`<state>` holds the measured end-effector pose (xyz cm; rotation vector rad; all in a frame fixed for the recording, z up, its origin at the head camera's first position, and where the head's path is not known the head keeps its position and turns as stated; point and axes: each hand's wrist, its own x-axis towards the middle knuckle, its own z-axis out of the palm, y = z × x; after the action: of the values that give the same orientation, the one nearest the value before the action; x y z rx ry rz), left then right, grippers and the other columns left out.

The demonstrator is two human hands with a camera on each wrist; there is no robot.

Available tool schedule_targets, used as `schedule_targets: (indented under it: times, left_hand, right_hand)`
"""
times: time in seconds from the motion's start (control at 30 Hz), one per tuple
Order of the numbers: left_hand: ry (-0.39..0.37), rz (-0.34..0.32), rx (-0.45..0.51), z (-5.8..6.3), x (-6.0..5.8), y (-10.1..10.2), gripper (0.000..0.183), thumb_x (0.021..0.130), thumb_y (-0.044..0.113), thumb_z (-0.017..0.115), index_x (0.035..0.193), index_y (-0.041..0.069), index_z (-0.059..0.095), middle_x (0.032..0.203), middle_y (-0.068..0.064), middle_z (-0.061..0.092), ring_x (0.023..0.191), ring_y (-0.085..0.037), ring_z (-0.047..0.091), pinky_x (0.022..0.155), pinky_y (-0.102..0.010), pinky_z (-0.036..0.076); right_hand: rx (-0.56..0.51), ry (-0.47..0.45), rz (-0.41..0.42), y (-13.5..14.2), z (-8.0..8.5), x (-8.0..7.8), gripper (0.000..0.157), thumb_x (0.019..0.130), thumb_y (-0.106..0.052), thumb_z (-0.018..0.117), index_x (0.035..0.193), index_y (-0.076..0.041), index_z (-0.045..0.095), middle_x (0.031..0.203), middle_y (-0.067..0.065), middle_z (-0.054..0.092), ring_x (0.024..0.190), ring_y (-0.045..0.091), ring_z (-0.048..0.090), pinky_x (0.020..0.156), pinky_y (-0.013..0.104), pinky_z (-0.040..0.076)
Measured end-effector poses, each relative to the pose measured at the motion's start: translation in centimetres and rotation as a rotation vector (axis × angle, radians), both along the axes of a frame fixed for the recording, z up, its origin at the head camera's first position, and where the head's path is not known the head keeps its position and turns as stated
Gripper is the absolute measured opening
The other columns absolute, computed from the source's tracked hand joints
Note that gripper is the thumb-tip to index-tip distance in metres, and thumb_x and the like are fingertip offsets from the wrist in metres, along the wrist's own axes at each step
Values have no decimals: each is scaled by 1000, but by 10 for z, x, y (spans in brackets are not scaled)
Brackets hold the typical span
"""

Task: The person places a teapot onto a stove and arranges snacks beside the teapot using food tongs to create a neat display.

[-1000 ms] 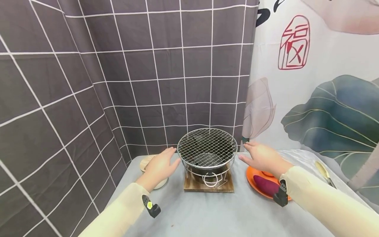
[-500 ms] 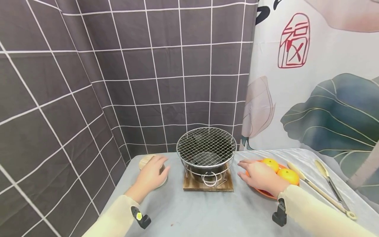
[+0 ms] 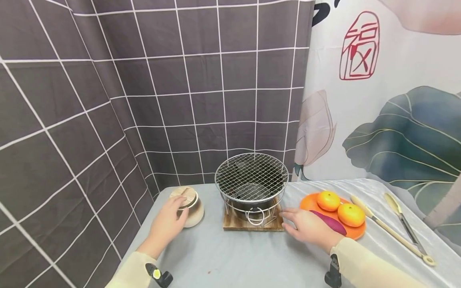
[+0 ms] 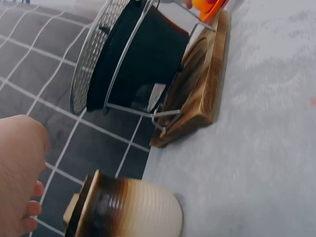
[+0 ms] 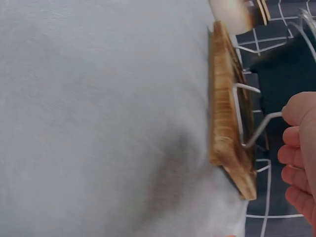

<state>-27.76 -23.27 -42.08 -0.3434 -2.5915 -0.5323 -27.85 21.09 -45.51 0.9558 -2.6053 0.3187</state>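
Observation:
My left hand (image 3: 167, 224) hovers at the near left side of a small brown-and-cream jar (image 3: 194, 216) with a wooden lid (image 3: 184, 196). Its fingers are loose and hold nothing; in the head view they overlap the jar's edge, but the left wrist view shows a gap. A round black grill (image 3: 252, 176) with a wire mesh top stands in a wire frame on a wooden board (image 3: 234, 222). Beside the board's right edge is my right hand (image 3: 309, 228), its fingers relaxed and pointing at the grill. Whether its fingertips touch the frame, I cannot tell.
On the right, an orange plate (image 3: 306, 202) carries two oranges (image 3: 351, 215) and a purple elongated vegetable (image 3: 331, 223), partly behind my right hand. Farther right lie spread tongs (image 3: 410, 232) with pale tips. Grey gridded curtains (image 3: 201, 108) hang behind the cloth-covered table (image 3: 230, 260).
Both hands have come down from beside the grill's rim and back toward me. The left hand moved left past the jar; the right uncovered the oranges.

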Motion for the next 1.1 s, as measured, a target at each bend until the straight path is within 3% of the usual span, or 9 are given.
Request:
schedule_targets:
  times: [0.33, 0.7, 0.93, 1.1]
  left_hand:
    - [37, 87, 80, -6, 7, -23, 37, 97, 19, 60, 129, 1, 64, 133, -20, 60, 126, -43, 54, 106, -60, 45]
    - [-102, 158, 136, -17, 5, -38, 41, 102, 25, 53, 136, 2, 58, 141, -26, 51, 131, -48, 48, 107, -64, 42]
    - [-149, 180, 148, -20, 2, -43, 45, 103, 28, 51, 138, 0, 55, 143, -29, 48, 131, -49, 48, 106, -65, 43]
    - [-217, 198, 164, -22, -1, -47, 48, 103, 30, 49, 142, 0, 51, 148, -30, 42, 135, -50, 44, 109, -65, 40]
  right_hand:
    - [-43, 81, 56, -9, -28, 2, 29, 91, -19, 71, 116, -6, 74, 115, 8, 73, 107, 26, 70, 91, 45, 59]
    - [-144, 69, 36, -23, -51, 4, 29, 89, -16, 71, 116, -6, 75, 117, 11, 73, 109, 29, 70, 93, 48, 58]
    - [-104, 83, -67, -37, -55, 11, 34, 89, -22, 72, 118, -4, 73, 120, 15, 72, 113, 32, 68, 97, 49, 56]
    - [-80, 98, -72, -39, -57, 13, 38, 88, -24, 73, 120, -2, 72, 122, 16, 71, 114, 33, 67, 99, 50, 54]
